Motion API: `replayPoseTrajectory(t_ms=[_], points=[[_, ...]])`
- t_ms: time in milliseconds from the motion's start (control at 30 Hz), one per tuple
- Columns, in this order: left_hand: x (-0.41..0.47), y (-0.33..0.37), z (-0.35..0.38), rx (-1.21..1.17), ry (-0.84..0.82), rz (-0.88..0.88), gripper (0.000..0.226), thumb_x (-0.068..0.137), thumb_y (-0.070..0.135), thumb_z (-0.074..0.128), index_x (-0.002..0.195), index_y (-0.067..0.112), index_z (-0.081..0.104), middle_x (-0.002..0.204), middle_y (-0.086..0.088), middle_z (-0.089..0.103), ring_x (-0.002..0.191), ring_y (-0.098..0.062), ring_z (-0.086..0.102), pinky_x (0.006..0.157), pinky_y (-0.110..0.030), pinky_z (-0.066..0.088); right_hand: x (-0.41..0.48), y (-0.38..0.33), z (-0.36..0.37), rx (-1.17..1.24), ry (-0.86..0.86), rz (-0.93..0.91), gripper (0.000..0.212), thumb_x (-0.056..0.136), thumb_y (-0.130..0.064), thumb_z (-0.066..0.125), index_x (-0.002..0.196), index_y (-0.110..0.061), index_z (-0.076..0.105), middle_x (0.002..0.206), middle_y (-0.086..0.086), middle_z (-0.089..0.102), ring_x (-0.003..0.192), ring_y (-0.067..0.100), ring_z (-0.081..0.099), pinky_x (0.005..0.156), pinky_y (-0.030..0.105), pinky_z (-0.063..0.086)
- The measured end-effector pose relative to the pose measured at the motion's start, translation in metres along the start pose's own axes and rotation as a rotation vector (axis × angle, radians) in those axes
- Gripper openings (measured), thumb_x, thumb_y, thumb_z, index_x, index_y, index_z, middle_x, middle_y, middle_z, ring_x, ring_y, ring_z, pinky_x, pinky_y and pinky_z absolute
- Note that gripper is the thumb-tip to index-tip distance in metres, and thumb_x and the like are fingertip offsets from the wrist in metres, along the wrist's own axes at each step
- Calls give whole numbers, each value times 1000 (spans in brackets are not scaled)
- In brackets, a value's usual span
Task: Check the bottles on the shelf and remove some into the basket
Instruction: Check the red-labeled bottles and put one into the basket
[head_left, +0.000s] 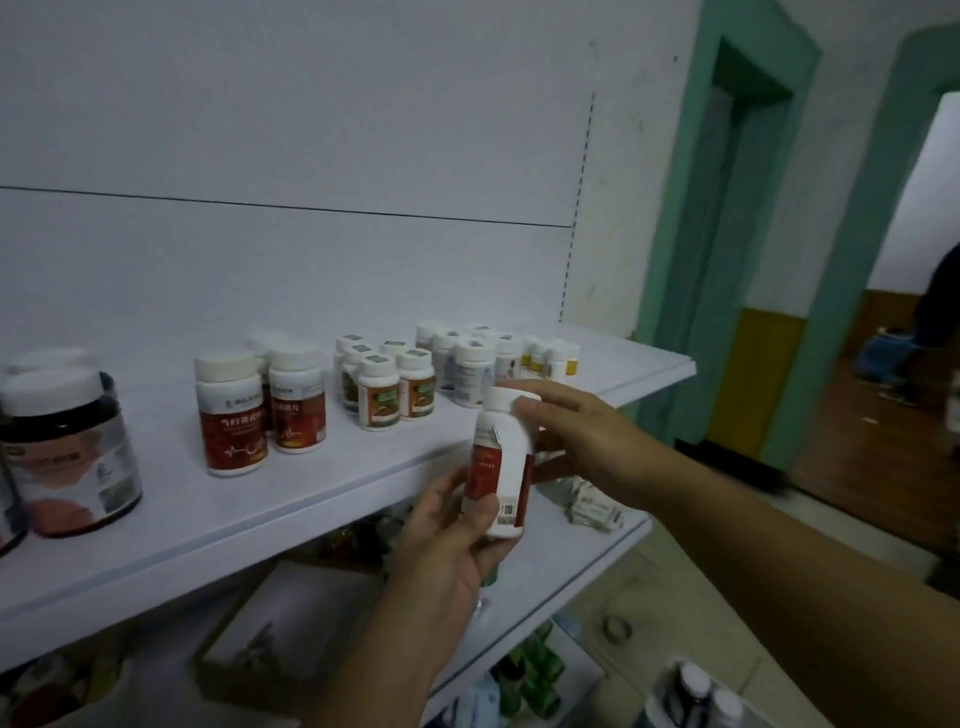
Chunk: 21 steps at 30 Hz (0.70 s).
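A white bottle with a red label (501, 467) is held upright in front of the white shelf (311, 499). My left hand (447, 535) grips its lower part from below, thumb across the label. My right hand (576, 441) holds its upper part, thumb on the white cap and fingers behind it. On the shelf stand a dark jar (70, 452) at the left, two red-labelled bottles (260, 405), several green-and-orange labelled bottles (387, 382), and several small white bottles (483, 358) farther right. At the bottom right a white basket (685, 696) holds dark-capped bottles.
A lower shelf (571, 566) carries small white boxes (592, 506) and green items. A cardboard box (291, 634) sits below the top shelf. To the right are a teal door frame (691, 249) and an open doorway with a person beyond.
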<state>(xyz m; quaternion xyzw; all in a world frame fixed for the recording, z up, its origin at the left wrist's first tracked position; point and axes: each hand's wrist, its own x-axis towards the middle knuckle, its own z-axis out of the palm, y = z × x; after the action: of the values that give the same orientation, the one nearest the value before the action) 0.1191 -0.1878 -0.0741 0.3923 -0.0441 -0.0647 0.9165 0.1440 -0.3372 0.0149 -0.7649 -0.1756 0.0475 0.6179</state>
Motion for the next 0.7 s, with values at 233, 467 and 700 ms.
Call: replayPoseTrajectory(t_ms=[233,467,700], points=[[8,-63,25,-100,48,-212,48,69,18,64,115,9,58,109,-18,69,92,-27,70,68,-35,59,-32,35,-56,42,197,65,11,89,-15,60,95,-8,65,90,8,66,83,21,65,67,30,58],[36,-132,63,-64,108,-400,23,92,21,49,100,3,62,85,-15,75,87,-26,68,76,-36,50,-68,101,-136,10,363,133,8,89,-18,62,96,-16,66,97,9,67,85,18,66,78,37,58],[80,-265,100,121,42,-583,23,91,24,51,106,11,61,97,-10,74,88,-22,72,69,-32,58,-129,184,-240,-249,523,315,14,84,-27,67,93,-16,69,93,3,70,83,20,67,68,29,56]])
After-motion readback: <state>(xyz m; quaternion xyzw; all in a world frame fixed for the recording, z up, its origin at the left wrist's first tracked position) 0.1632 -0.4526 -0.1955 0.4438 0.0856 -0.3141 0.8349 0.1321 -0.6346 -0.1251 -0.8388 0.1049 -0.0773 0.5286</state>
